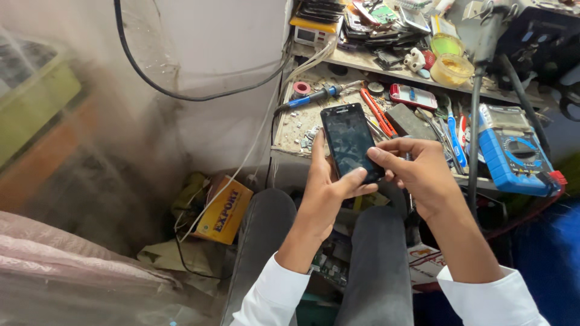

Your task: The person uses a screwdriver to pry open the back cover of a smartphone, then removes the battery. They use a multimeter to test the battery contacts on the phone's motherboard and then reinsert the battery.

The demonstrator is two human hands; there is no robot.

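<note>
Black smartphone [350, 142] held over the lap, just in front of the counter [290, 136] edge, screen up w/ dark glass facing the camera. Left hand [323, 193] cradles it from below, fingers wrapped round the lower end, thumb across the bottom edge, prob. to steady it. Right hand [417, 172] grips the phone's right side, fingers curled closed on it. Beyond the phone: cluttered counter w/ soldering iron [314, 96], red cutter [379, 113], blue multimeter [513, 151] to its right. Yellow box [225, 211] on floor, left of phone.
</note>
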